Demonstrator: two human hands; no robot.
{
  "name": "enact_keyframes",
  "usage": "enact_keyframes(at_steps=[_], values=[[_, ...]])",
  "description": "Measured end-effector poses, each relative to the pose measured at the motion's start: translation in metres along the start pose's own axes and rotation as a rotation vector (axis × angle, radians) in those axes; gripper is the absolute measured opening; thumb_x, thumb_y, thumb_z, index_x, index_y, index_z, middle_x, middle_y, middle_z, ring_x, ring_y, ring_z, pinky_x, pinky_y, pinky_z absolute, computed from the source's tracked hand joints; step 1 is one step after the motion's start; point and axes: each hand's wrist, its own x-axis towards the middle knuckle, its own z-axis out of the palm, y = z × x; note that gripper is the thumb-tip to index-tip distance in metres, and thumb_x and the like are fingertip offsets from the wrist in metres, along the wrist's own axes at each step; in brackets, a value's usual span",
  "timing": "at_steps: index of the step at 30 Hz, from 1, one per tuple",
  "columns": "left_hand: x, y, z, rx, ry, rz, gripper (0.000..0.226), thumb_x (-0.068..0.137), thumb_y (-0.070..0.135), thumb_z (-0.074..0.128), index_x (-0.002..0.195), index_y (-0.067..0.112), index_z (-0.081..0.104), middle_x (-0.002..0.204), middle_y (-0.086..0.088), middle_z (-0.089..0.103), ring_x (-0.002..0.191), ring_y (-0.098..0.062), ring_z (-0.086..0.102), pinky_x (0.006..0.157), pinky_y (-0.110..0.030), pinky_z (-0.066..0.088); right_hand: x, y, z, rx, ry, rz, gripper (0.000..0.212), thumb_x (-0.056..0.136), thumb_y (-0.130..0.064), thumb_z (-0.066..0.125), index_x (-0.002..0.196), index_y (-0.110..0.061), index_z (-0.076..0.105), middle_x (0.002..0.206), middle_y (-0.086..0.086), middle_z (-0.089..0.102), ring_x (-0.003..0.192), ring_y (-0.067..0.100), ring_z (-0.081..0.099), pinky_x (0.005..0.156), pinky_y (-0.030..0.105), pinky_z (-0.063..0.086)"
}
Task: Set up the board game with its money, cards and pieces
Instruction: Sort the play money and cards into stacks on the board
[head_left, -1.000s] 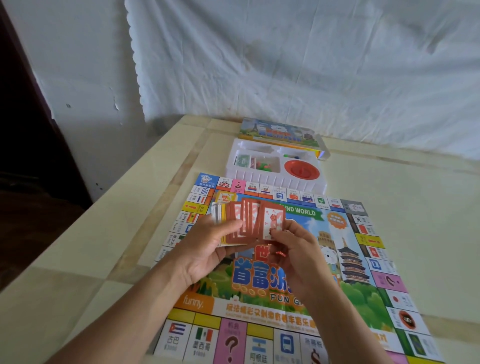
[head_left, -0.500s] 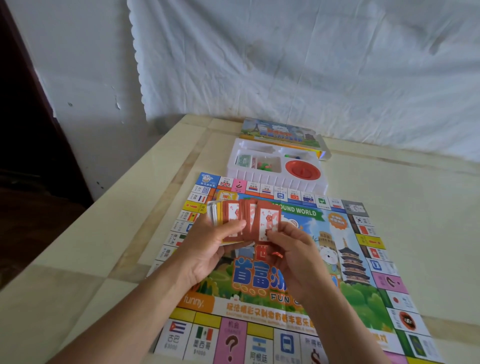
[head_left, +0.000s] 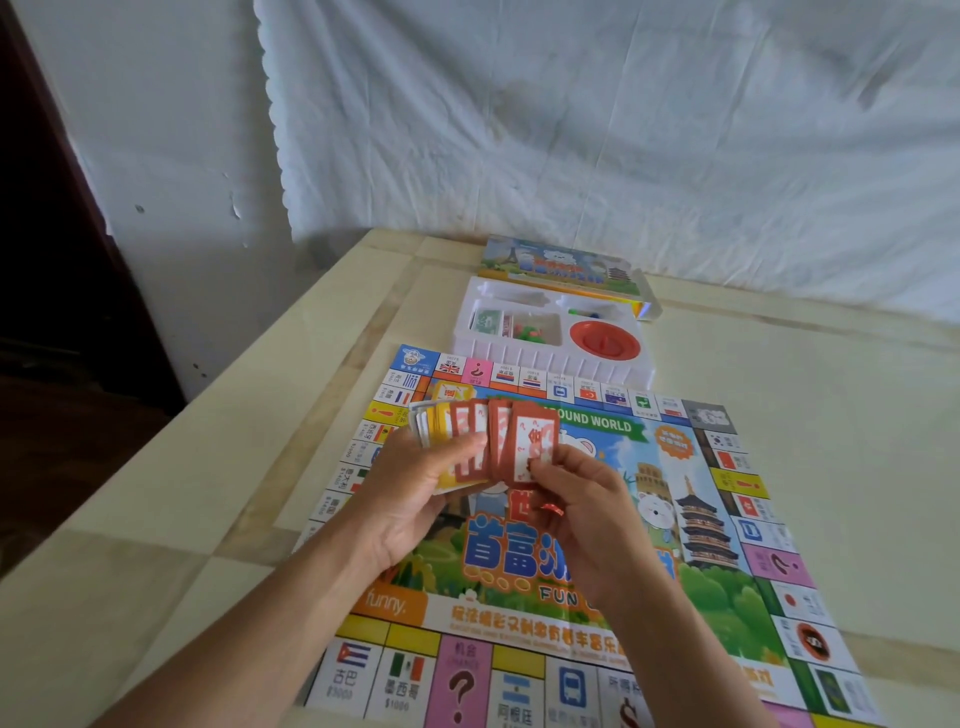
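The colourful game board (head_left: 701, 525) lies flat on the table in front of me. Above its middle, my left hand (head_left: 415, 499) holds a fanned stack of cards (head_left: 467, 441), red-backed ones over yellow and white ones. My right hand (head_left: 587, 514) pinches the rightmost red card (head_left: 535, 441) at the fan's right edge, thumb on its face. Behind the board stands the white plastic tray (head_left: 550, 364), holding green paper money (head_left: 488, 319), small coloured pieces (head_left: 530, 332) and a red round spinner (head_left: 604, 343).
The box lid (head_left: 561, 267) lies behind the tray near the wall cloth. The beige table (head_left: 182, 519) has its left edge close by, with a dark drop beyond it. Bare tabletop extends to the right of the board.
The fan of cards has drawn a little closer together, and my right hand has kept working the rightmost red card. The board and tray have stayed put.
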Motion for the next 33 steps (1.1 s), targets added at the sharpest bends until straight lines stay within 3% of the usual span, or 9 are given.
enact_keyframes(at_steps=[4, 11, 20, 22, 24, 25, 27, 30, 33], values=[[0.0, 0.001, 0.0, 0.011, -0.024, 0.0, 0.026, 0.079, 0.001, 0.064, 0.102, 0.012, 0.064, 0.097, -0.016, 0.072, 0.087, -0.027, 0.07, 0.067, -0.034, 0.058, 0.0, -0.001, -0.001, 0.023, 0.006, 0.006, 0.016, 0.094, -0.005, 0.05, 0.09, -0.007, 0.066, 0.081, 0.008, 0.069, 0.072, 0.019, 0.055, 0.061, 0.027, 0.047], [0.0, -0.003, 0.003, 0.025, 0.028, 0.027, 0.039, 0.066, 0.003, 0.072, 0.104, 0.01, 0.062, 0.092, -0.015, 0.074, 0.081, -0.026, 0.072, 0.058, -0.031, 0.056, -0.002, 0.001, 0.001, -0.061, -0.028, -0.008, 0.017, 0.094, -0.008, 0.051, 0.092, -0.009, 0.069, 0.079, 0.005, 0.07, 0.072, 0.019, 0.054, 0.061, 0.026, 0.045], [0.001, -0.009, 0.006, 0.146, 0.055, 0.026, 0.021, 0.081, 0.001, 0.066, 0.099, 0.013, 0.065, 0.092, -0.012, 0.074, 0.088, -0.027, 0.071, 0.077, -0.039, 0.055, 0.0, 0.005, 0.002, -0.093, -0.023, -0.07, 0.016, 0.096, -0.008, 0.05, 0.095, -0.007, 0.066, 0.073, 0.011, 0.059, 0.053, 0.01, 0.047, 0.056, 0.025, 0.041], [0.001, -0.007, 0.004, 0.135, 0.105, 0.062, 0.02, 0.083, 0.003, 0.065, 0.101, 0.012, 0.066, 0.093, -0.009, 0.075, 0.09, -0.025, 0.07, 0.08, -0.038, 0.054, 0.0, 0.0, -0.001, -0.287, 0.089, -0.178, 0.015, 0.096, -0.009, 0.048, 0.094, -0.007, 0.063, 0.071, 0.007, 0.058, 0.051, 0.008, 0.044, 0.05, 0.021, 0.036], [0.003, -0.003, 0.001, 0.158, 0.2, 0.127, 0.016, 0.087, 0.004, 0.061, 0.1, 0.011, 0.069, 0.092, -0.005, 0.075, 0.09, -0.02, 0.071, 0.085, -0.038, 0.053, 0.002, -0.005, -0.006, -0.754, 0.239, -0.405, 0.013, 0.097, -0.01, 0.046, 0.093, -0.008, 0.058, 0.079, 0.002, 0.058, 0.056, 0.008, 0.046, 0.048, 0.017, 0.036], [0.004, -0.002, 0.001, 0.177, 0.243, 0.15, 0.015, 0.089, 0.005, 0.059, 0.098, 0.011, 0.07, 0.09, -0.003, 0.075, 0.089, -0.018, 0.071, 0.088, -0.037, 0.052, 0.0, -0.007, -0.008, -1.002, 0.244, -0.476, 0.01, 0.096, -0.01, 0.045, 0.096, -0.01, 0.055, 0.087, 0.001, 0.056, 0.063, 0.01, 0.051, 0.053, 0.019, 0.042], [0.004, -0.001, 0.0, 0.202, 0.27, 0.159, 0.017, 0.091, 0.007, 0.057, 0.097, 0.014, 0.071, 0.09, 0.001, 0.075, 0.092, -0.013, 0.069, 0.092, -0.035, 0.047, -0.004, -0.004, -0.003, -1.363, 0.134, -0.406, 0.015, 0.093, -0.007, 0.048, 0.108, -0.012, 0.048, 0.103, 0.002, 0.053, 0.08, 0.018, 0.059, 0.068, 0.031, 0.052], [0.003, -0.004, 0.003, 0.158, 0.184, 0.057, 0.02, 0.093, 0.008, 0.054, 0.106, 0.015, 0.067, 0.1, -0.001, 0.074, 0.101, -0.016, 0.068, 0.092, -0.039, 0.049, -0.009, 0.005, 0.003, -1.473, 0.02, -0.327, 0.027, 0.088, -0.001, 0.049, 0.11, -0.014, 0.04, 0.108, 0.003, 0.049, 0.084, 0.024, 0.059, 0.073, 0.039, 0.053], [0.0, -0.006, 0.008, 0.072, 0.094, -0.03, 0.019, 0.093, 0.008, 0.053, 0.106, 0.015, 0.066, 0.104, -0.002, 0.074, 0.106, -0.019, 0.065, 0.083, -0.034, 0.051, -0.01, 0.003, 0.004, -1.457, 0.015, -0.378, 0.03, 0.086, 0.002, 0.049, 0.11, -0.014, 0.041, 0.109, 0.003, 0.047, 0.082, 0.022, 0.057, 0.062, 0.032, 0.047]])
